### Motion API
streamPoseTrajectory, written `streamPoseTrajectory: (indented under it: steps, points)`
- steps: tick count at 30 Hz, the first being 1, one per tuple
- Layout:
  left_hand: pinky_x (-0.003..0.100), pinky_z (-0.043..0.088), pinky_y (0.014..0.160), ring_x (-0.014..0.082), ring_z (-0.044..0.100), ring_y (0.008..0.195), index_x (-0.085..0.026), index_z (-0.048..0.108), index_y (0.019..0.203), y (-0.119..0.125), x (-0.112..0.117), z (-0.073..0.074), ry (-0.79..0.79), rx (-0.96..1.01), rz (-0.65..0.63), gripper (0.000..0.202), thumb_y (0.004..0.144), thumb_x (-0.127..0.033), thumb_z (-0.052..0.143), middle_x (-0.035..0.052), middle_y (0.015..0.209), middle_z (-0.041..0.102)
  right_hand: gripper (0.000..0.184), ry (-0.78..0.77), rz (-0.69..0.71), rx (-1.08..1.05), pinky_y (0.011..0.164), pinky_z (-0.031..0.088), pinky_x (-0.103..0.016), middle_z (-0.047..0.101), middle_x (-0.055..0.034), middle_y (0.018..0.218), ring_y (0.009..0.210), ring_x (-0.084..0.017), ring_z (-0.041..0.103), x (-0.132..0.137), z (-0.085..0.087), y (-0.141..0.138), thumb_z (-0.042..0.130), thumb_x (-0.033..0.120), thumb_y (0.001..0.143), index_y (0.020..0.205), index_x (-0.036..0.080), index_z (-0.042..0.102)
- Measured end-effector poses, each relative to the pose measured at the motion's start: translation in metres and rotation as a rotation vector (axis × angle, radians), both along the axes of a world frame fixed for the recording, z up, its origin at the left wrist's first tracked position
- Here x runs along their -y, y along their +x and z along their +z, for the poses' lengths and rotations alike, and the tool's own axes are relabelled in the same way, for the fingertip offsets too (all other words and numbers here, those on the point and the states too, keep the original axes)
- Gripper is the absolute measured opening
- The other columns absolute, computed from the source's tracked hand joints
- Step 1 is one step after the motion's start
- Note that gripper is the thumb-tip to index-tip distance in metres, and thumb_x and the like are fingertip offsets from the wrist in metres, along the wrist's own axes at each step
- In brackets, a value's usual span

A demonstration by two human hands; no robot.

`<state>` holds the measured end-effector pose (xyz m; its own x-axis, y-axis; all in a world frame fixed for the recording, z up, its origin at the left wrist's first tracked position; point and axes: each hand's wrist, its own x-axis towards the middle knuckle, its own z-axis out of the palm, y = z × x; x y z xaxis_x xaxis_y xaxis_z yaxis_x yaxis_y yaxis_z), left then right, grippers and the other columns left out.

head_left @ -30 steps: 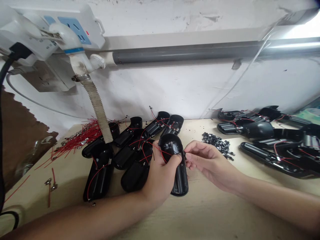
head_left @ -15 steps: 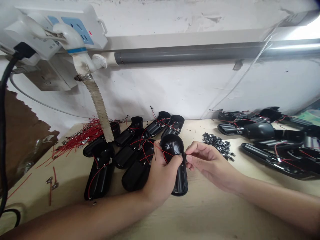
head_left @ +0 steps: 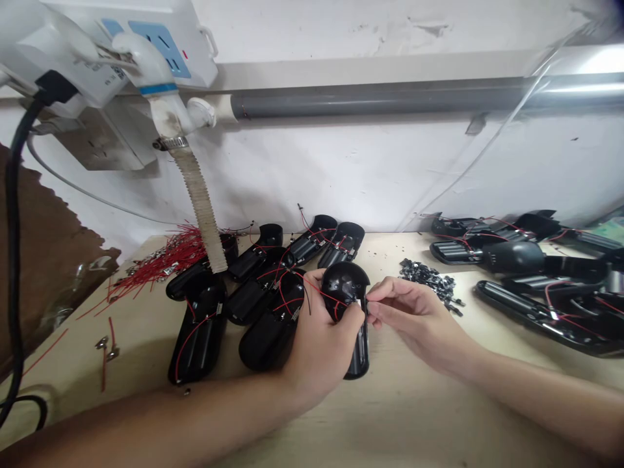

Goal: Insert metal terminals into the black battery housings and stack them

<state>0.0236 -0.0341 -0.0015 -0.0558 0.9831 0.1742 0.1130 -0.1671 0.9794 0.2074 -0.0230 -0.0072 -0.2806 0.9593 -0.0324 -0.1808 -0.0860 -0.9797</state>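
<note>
left hand (head_left: 324,348): black housing (head_left: 345,278) | inside: red wire (head_left: 336,311) | right hand (head_left: 418,316): housing's edge

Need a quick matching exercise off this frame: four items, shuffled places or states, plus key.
Column 1
1. left hand
2. red wire pile
3. ribbed hose
4. pile of small dark parts

Column 2
A. on the table, just beyond the right hand
B. beige, hanging from a white pipe fitting
C. gripping a black housing
D. spread over the table's left side, towards the wall

Pairs: 1-C, 2-D, 3-B, 4-A
</note>
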Motion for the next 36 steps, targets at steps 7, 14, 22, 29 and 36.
streamPoseTrajectory:
  steps: [7,14,22,29,36]
  points:
    - [0.049,0.046,0.109,0.029,0.06,0.119,-0.021,0.052,0.122,-0.001,0.002,-0.004,0.029,-0.074,0.017,0.035,0.09,-0.026,0.065,0.0108,0.124,0.059,0.02,0.13,-0.038,0.113,0.07,0.059,-0.022,0.079,-0.0058,0.084,0.074,-0.013,0.072,0.003,0.003,0.0,0.091,0.04,0.091,0.094,0.021,0.085]
    - [0.049,0.048,0.108,0.0288,0.062,0.118,-0.021,0.051,0.122,0.0,0.002,-0.005,0.036,-0.095,0.016,0.034,0.092,-0.025,0.065,0.0109,0.123,0.06,0.025,0.062,-0.048,0.133,0.069,0.059,-0.021,0.078,-0.0049,0.078,0.072,-0.012,0.072,0.005,0.003,-0.001,0.091,0.045,0.09,0.094,0.021,0.084]
    - [0.048,0.047,0.112,0.027,0.06,0.122,-0.02,0.051,0.124,0.0,0.003,-0.007,0.087,-0.142,0.036,0.035,0.093,-0.026,0.064,0.0118,0.127,0.059,0.027,0.044,-0.048,0.13,0.069,0.058,-0.021,0.078,-0.0042,0.077,0.073,-0.012,0.072,0.005,0.005,-0.002,0.091,0.046,0.09,0.094,0.021,0.083]
    - [0.049,0.047,0.114,0.027,0.06,0.126,-0.023,0.049,0.127,0.001,0.004,-0.013,0.141,-0.187,0.054,0.035,0.096,-0.024,0.064,0.0108,0.13,0.06,0.03,0.061,-0.054,0.16,0.073,0.059,-0.025,0.079,-0.0053,0.081,0.075,-0.014,0.073,0.005,0.004,-0.001,0.089,0.048,0.091,0.098,0.02,0.083]
    - [0.051,0.045,0.117,0.0287,0.06,0.13,-0.024,0.048,0.131,0.001,0.005,-0.014,0.124,-0.188,0.049,0.038,0.097,-0.027,0.065,0.0109,0.134,0.06,0.031,0.073,-0.086,0.185,0.074,0.059,-0.027,0.08,-0.0063,0.083,0.077,-0.016,0.073,0.006,0.001,-0.001,0.089,0.049,0.091,0.097,0.02,0.082]
